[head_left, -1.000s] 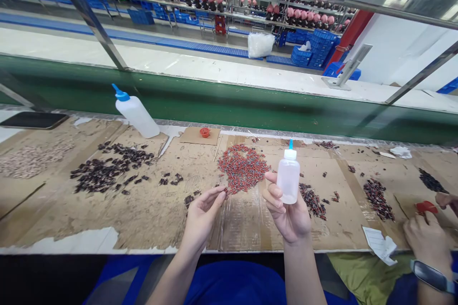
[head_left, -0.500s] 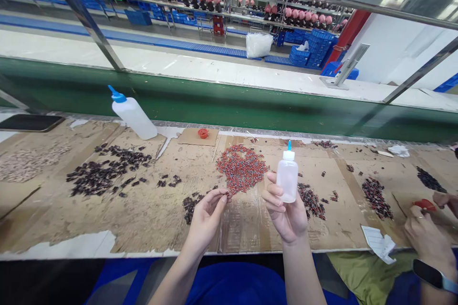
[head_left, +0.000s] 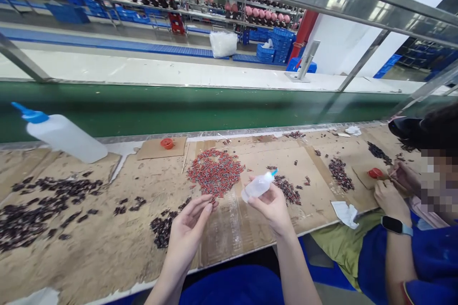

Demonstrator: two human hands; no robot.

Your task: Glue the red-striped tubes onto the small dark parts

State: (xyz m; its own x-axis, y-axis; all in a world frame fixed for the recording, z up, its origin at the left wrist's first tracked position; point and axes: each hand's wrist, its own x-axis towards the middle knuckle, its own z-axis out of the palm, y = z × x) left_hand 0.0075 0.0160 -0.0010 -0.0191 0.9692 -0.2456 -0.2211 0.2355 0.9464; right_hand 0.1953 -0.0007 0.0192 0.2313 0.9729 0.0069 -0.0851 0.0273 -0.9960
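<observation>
My right hand [head_left: 272,207] grips a small clear squeeze bottle [head_left: 256,186] with a blue tip, tilted so the nozzle points up and right. My left hand [head_left: 189,228] hovers over the cardboard-covered bench with fingers partly curled and the fingertips together near a small piece I cannot make out. Just beyond both hands lies a heap of small red parts [head_left: 213,171]. A clump of dark parts [head_left: 162,228] sits left of my left hand.
A large white bottle with a blue cap [head_left: 60,133] lies at the far left. Dark parts [head_left: 43,200] are scattered left, more piles [head_left: 339,174] right. A red cap [head_left: 166,143] rests on cardboard. A co-worker's hands [head_left: 388,195] work at the right. A green conveyor [head_left: 179,105] runs behind.
The view has swung to the right, bringing the co-worker into sight. My right hand has tipped the small bottle from upright to nearly sideways. My left hand stays near the red heap.
</observation>
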